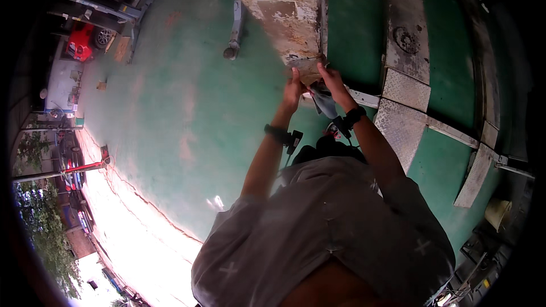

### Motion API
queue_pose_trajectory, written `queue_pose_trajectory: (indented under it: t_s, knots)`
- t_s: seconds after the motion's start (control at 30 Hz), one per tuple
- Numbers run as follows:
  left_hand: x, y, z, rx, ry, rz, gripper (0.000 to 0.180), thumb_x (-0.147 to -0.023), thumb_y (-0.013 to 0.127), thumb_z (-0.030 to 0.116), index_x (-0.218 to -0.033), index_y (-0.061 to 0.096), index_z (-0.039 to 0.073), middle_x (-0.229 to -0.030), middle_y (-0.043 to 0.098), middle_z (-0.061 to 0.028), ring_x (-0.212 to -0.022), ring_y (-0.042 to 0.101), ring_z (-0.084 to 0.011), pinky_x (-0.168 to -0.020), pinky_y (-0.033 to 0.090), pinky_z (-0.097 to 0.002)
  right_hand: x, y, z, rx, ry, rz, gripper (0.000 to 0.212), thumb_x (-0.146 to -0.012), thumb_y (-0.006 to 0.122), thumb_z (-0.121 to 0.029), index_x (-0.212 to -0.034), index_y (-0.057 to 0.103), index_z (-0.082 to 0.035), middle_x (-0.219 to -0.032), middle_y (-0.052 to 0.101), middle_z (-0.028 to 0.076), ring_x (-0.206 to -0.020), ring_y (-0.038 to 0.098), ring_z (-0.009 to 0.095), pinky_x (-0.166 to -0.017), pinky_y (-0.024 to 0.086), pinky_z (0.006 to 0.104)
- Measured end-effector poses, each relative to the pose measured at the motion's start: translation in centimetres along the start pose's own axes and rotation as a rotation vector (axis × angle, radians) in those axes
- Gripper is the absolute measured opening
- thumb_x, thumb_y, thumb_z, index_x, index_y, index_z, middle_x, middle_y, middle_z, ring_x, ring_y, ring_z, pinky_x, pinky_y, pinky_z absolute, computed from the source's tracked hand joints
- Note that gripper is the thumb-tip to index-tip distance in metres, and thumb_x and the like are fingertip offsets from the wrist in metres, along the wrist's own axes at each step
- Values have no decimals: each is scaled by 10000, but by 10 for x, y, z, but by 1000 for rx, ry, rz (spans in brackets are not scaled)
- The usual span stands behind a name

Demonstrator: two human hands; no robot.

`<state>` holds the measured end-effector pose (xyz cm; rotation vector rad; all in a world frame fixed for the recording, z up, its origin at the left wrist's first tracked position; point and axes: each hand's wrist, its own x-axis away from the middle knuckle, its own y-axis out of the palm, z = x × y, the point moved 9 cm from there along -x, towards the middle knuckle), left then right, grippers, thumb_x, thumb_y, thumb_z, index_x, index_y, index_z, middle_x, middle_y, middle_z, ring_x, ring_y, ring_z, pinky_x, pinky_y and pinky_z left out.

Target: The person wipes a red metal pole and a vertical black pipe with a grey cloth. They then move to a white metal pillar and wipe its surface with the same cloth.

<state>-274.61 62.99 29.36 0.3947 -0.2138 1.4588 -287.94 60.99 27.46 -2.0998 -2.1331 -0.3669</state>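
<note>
My left hand (292, 91) and my right hand (335, 86) are close together at the near end of a worn, peeling whitish post (290, 14). Both thumbs point away from me and the fingers are curled. A limp grey cloth (325, 104) hangs below my right hand, which grips it. Between the hands a brownish flat surface (307, 70) shows; whether it belongs to the post cannot be told. My left fingers curl in toward the cloth, but what they hold is hidden. Each wrist wears a black band with a small device.
Metal ramps with tread plates (402, 111) run along the right over the green floor (153, 102). A lift arm (234, 34) lies beyond the post. A red car (81, 41) stands far left, near a red and grey barrier pole (74, 169). Bright ground lies lower left.
</note>
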Motion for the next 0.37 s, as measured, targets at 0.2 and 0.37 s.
queue_pose_trajectory:
  t_s: [0.2, 0.37]
  knots:
    - [-7, 12, -46, 201, 21, -21, 590, -904, 327, 532, -871, 584, 1, -622, 578, -78, -540, 570, -219, -502, 431, -323, 37, -5, -3, -424, 7, -10, 390, -898, 485, -368, -978, 567, 4, -899, 615, 86, -763, 611, 169, -660, 485, 291]
    - [-32, -18, -79, -257, 310, 88, 552, -908, 361, 489, -1036, 580, -1, -800, 620, -112, -707, 593, -243, -687, 446, -340, 18, -30, 33, -383, 136, -2, 398, -874, 534, -348, -1084, 520, -11, -957, 583, 86, -813, 598, 190, -731, 471, 318]
